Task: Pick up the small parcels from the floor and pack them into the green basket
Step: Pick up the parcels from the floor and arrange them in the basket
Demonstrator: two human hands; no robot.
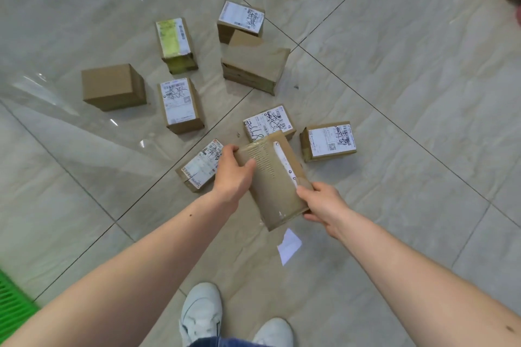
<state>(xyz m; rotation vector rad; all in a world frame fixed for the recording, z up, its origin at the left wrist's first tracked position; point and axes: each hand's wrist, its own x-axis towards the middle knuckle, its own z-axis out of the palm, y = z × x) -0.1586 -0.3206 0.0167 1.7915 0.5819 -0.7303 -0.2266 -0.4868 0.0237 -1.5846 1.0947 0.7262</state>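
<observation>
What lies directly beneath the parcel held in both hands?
Beneath the held parcel lies bare tiled floor and the near edge of a labelled parcel; the rest is hidden.

Eight parcels (180, 105) on floor, one held parcel (275, 183), two shoes (200, 311)

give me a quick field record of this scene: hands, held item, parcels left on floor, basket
left hand: grips the far end of the taped parcel
right hand: grips its near corner
held parcel: lifted clear of the floor, tilted
parcels on floor: eight in the cluster, e.g. plain box, yellow-label box; another partly seen at top right
green basket: only a corner shows, bottom left; contents not visible
floor: glossy tiles, paper scrap below the held parcel
</observation>
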